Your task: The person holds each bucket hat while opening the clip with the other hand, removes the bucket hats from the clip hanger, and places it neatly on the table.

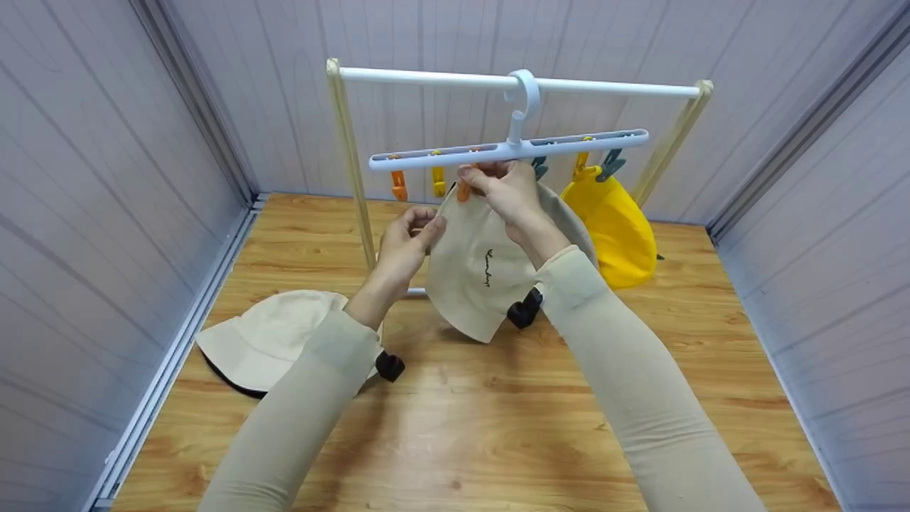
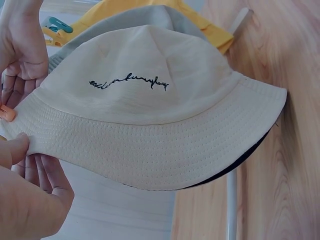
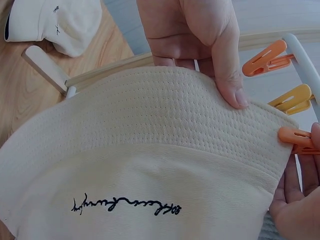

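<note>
A cream bucket hat (image 1: 466, 263) with dark script lettering hangs sideways under the white hanger (image 1: 448, 156). My left hand (image 1: 405, 245) pinches its brim, thumb on the outer face and fingers behind, as the left wrist view shows. On the brim's corner sits an orange clip (image 3: 295, 136), its jaws over the fabric edge. My right hand (image 1: 515, 203) holds this clip between thumb and fingers, just beneath the hanger bar. Part of the right hand's fingers is hidden behind the hat in the left wrist view.
A yellow hat (image 1: 615, 231) hangs from clips at the hanger's right, with a grey-green hat (image 2: 110, 30) beside the cream one. Another cream hat (image 1: 284, 327) lies on the wooden surface at left. An orange clip (image 1: 399, 185) and a yellow clip (image 1: 438, 181) hang at left. A rack rail (image 1: 426, 76) carries the hanger.
</note>
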`<move>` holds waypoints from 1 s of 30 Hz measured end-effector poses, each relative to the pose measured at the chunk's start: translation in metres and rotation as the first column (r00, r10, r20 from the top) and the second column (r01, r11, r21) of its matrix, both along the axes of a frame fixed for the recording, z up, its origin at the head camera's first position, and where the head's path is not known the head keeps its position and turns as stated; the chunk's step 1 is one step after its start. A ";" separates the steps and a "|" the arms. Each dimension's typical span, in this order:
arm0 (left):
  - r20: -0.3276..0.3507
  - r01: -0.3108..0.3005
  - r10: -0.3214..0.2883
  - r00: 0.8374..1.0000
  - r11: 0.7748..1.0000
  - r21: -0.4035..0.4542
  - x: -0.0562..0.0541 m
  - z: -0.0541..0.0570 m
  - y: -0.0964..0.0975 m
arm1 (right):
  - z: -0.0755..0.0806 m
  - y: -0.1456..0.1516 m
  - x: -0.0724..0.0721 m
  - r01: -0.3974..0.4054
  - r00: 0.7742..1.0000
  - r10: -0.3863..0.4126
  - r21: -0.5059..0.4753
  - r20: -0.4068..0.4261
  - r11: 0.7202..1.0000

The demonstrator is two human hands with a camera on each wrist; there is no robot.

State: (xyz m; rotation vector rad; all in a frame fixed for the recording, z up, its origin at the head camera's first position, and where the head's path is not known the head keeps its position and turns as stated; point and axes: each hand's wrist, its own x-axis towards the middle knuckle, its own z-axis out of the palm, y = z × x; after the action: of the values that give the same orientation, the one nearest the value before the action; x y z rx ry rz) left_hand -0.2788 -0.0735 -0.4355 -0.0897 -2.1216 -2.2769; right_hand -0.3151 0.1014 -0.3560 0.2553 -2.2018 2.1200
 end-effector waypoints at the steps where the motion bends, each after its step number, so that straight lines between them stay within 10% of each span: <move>1: -0.001 0.000 0.000 1.000 1.000 -0.001 0.000 0.000 0.000 | 0.000 0.000 0.000 0.001 1.000 -0.001 -0.001 -0.001 1.000; 30: -0.040 0.006 -0.007 0.999 1.000 -0.028 0.010 -0.010 -0.007 | 0.000 0.001 0.003 0.003 1.000 -0.003 0.017 0.001 1.000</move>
State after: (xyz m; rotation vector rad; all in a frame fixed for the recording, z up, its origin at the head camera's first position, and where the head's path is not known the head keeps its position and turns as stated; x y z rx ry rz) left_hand -0.2693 -0.0807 -0.4457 -0.1425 -2.1368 -2.2295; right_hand -0.3126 0.1024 -0.3560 0.2513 -2.2198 2.1014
